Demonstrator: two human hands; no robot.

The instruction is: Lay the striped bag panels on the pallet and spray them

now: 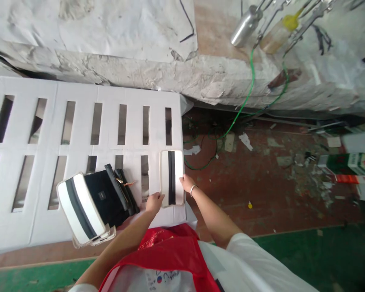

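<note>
A white rectangular panel with rounded corners and a black stripe (166,178) lies at the right end of the white slotted board, its long side pointing away from me. My left hand (154,202) is closed at its lower left edge, fingers pinched together. Round the right edge, my right hand (187,183) is closed, a bracelet on the wrist. Left of my hands rests a stack of similar striped white panels (79,209). Black bag parts (106,194) with a small label and gold-coloured hardware lie against that stack.
The white slotted board (109,94) ends just beside the held panel. Beyond it runs a paper-covered bench (158,71) with a metal cup (246,26) and a yellow-topped bottle (276,36). Green hoses (252,77) hang to the littered floor. A green-and-white box (346,164) stands right.
</note>
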